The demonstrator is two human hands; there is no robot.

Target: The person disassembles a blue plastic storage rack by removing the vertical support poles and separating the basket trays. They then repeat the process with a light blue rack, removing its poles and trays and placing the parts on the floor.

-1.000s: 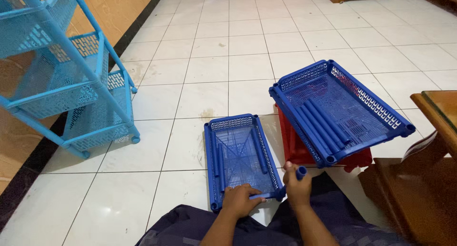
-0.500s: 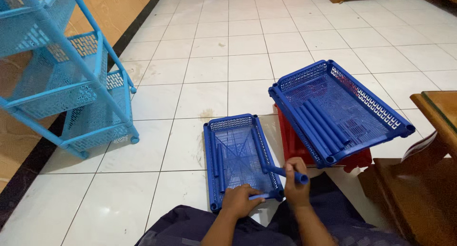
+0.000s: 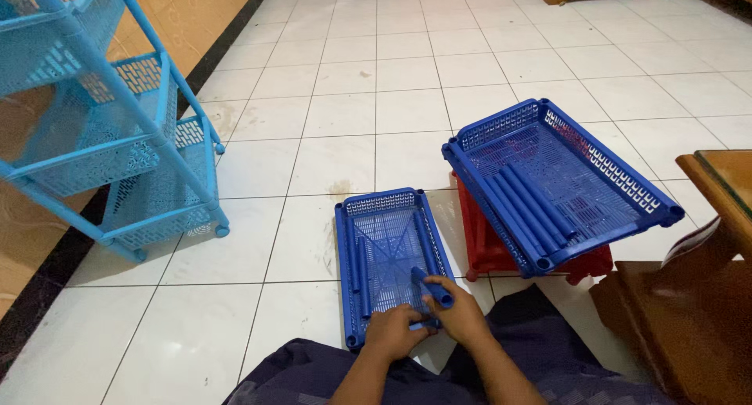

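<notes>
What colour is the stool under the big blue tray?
Red: the stool under the tray shows best in the head view.

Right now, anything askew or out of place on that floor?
Yes. The large blue tray sits tilted, propped on a red tray, with loose blue tubes lying inside. The light-blue shelf rack also leans in view. No damage or spill visible.

Blue perforated tray (image 3: 389,248), blue tube (image 3: 432,287), red tray (image 3: 479,240), light-blue rack (image 3: 110,131).
</notes>
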